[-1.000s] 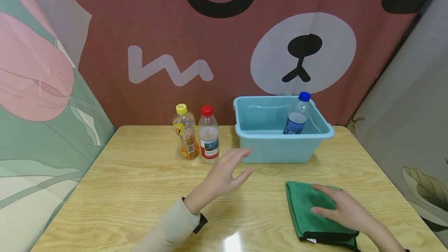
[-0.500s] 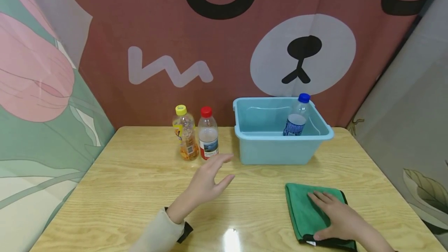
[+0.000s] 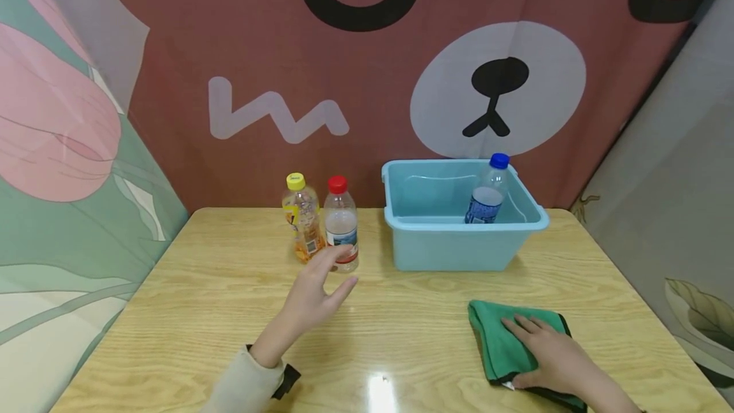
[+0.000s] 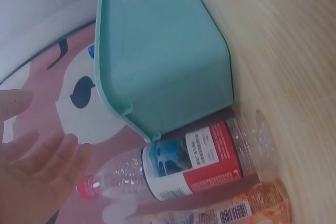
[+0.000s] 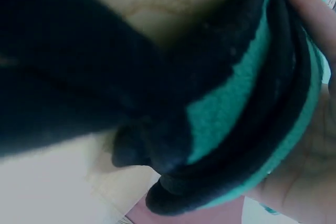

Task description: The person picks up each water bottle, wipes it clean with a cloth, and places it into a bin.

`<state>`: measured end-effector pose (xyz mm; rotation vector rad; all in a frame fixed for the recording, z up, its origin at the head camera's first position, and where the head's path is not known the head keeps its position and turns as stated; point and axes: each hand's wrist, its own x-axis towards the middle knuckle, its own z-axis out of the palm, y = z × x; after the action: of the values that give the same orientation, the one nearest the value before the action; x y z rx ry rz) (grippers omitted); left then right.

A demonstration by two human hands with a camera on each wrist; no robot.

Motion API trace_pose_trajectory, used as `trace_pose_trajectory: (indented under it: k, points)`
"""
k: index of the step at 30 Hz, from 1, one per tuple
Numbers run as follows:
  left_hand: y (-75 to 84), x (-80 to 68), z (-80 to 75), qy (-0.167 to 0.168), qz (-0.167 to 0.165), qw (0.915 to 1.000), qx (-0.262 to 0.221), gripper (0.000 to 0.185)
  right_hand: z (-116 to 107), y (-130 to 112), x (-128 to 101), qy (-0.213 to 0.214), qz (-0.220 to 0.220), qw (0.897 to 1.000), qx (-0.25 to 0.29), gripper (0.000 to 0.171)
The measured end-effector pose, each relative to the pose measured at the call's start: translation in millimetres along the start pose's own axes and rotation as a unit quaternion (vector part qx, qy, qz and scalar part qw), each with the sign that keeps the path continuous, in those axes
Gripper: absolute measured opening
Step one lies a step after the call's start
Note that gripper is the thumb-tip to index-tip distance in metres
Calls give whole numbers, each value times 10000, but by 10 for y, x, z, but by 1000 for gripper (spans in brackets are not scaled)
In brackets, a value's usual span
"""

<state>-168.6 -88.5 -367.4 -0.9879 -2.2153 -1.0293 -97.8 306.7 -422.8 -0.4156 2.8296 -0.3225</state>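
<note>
In the head view my left hand [image 3: 309, 295] hovers over the table with thumb and fingers apart, holding nothing. Its fingertips overlap the lower label of a clear plastic bottle with a red cap [image 3: 341, 215]. That bottle's red, white and blue label [image 4: 191, 158] shows large in the left wrist view. My right hand [image 3: 553, 355] grips a folded green cloth [image 3: 493, 330] with black edging, fingers spread over its top and thumb at the near edge. The cloth's left side is bent up a little. In the right wrist view the folded edges [image 5: 236, 103] bunch against the palm.
A light blue plastic bin [image 3: 447, 250] stands at the back right, with a blue-capped bottle [image 3: 486, 204] leaning inside. Left of the red-capped bottle stands a yellow-capped bottle [image 3: 304, 212] with an orange label. A printed curtain [image 3: 258, 171] hangs behind the wooden table [image 3: 189, 311].
My left hand has moved left, from before the bin to before the red-capped bottle. My right hand has come down on the cloth and gripped it; the cloth's left side has risen slightly.
</note>
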Motion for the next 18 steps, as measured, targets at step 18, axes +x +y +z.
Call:
trace_pose_trajectory:
  k: [18]
  points:
    - [-250, -54, -236, 512, -740, 9942, -583, 44, -61, -13, -51, 1168, -185, 9904, 717, 60]
